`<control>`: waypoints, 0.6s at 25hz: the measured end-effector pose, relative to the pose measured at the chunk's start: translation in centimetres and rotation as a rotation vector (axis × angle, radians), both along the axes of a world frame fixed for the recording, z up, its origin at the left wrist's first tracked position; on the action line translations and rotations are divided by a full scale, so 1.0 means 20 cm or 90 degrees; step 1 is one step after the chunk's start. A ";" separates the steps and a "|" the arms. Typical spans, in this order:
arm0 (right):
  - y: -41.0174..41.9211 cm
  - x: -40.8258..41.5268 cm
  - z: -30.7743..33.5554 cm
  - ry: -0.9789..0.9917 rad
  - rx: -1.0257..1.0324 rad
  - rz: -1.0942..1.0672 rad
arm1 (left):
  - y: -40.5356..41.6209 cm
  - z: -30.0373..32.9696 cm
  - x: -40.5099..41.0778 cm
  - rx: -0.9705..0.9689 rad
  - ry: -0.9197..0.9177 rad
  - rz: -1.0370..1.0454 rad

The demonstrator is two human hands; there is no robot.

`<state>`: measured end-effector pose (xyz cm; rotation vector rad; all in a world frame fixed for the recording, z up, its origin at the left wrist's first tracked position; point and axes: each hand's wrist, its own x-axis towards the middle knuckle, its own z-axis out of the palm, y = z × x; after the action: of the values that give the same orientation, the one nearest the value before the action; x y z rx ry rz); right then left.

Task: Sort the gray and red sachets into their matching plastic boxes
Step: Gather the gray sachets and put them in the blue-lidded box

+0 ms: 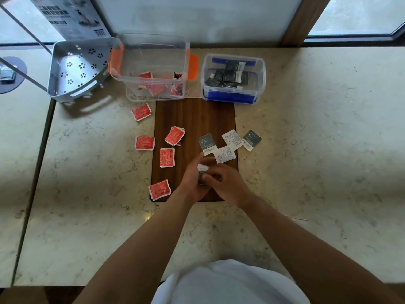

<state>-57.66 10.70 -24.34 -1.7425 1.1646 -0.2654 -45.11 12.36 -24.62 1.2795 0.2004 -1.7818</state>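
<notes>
My left hand (192, 182) and my right hand (225, 183) meet over the near end of a wooden board (195, 113), both closed on a small stack of gray sachets (202, 172). Several gray sachets (207, 144) lie loose on the board's right side, one (252, 138) off it. Several red sachets (174, 135) lie on and left of the board. The clear box with orange clips (151, 62) at the back holds red sachets. Right of it, the box with blue clips (233, 77) holds gray sachets.
A gray perforated corner basket (76, 69) lies on its side at the back left. A printed carton (72, 16) leans behind it. The marble counter (317, 139) ends at a wall and windows behind the boxes; a seam runs down the left.
</notes>
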 end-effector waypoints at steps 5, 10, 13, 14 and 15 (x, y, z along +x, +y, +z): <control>-0.21 -0.03 -0.06 0.157 -0.092 -0.202 | -0.02 -0.04 0.04 0.034 -0.033 0.035; -0.31 -0.05 -0.14 0.351 -0.094 -0.006 | -0.01 -0.05 0.07 0.013 -0.043 0.011; -0.31 -0.09 -0.13 0.346 -0.127 -0.017 | -0.01 -0.07 0.09 -0.014 -0.039 0.031; -0.30 -0.10 -0.13 0.328 -0.124 -0.021 | -0.01 -0.07 0.09 -0.016 -0.038 0.028; -0.29 -0.12 -0.13 0.298 -0.114 -0.034 | -0.01 -0.07 0.09 -0.015 -0.040 0.020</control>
<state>-60.06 4.82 -26.87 -1.9963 1.5618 0.0117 -43.40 12.12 -26.01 1.3075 0.1628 -1.7098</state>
